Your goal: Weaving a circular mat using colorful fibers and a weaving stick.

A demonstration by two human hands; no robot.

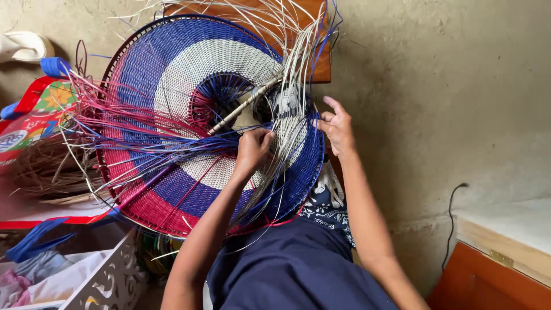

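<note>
Strands [275,149] are being pinched by the left hand [252,150] near the centre of the round woven disc [189,115], which is resting on the lap. The right hand [337,129], fingers loosely spread, is steadying its blue rim. Loose ends could tangle or snap if tugged hard. The disc's lower edge is being hidden behind the arms.

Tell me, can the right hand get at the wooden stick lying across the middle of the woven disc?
Probably yes. The right hand rests at the woven disc's rim, and the wooden stick lies exposed nearby; only loose pale strands hang between them.
</note>
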